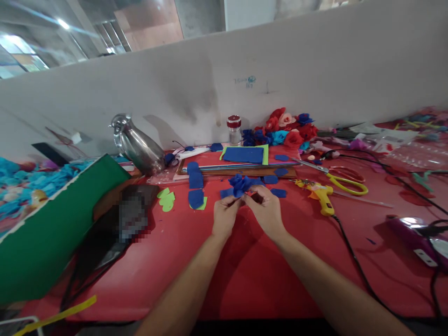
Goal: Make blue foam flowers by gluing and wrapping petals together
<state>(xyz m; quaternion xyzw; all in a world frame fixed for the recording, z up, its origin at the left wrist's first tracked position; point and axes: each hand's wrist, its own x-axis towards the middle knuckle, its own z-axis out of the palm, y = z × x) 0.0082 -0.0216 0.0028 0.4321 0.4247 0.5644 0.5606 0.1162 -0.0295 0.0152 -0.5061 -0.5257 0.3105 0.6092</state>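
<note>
Both of my hands meet over the red table around a blue fabric flower (240,185) with ruffled petals. My left hand (226,212) pinches its base from the left. From the right, my right hand (265,207) pinches the same base, its fingers curled. The exact fingertip contact is partly hidden. Blue petal pieces (278,192) lie just beyond and to the right of the hands. More blue petals (196,199) are lined up to the left, near small lime-green pieces (167,200).
A yellow glue gun (325,198) and yellow-handled scissors (345,183) lie to the right. Finished flowers (290,128), a red-lidded jar (234,129) and a metal jug (138,144) stand along the wall. A green box (66,228) and black bag (108,233) occupy the left.
</note>
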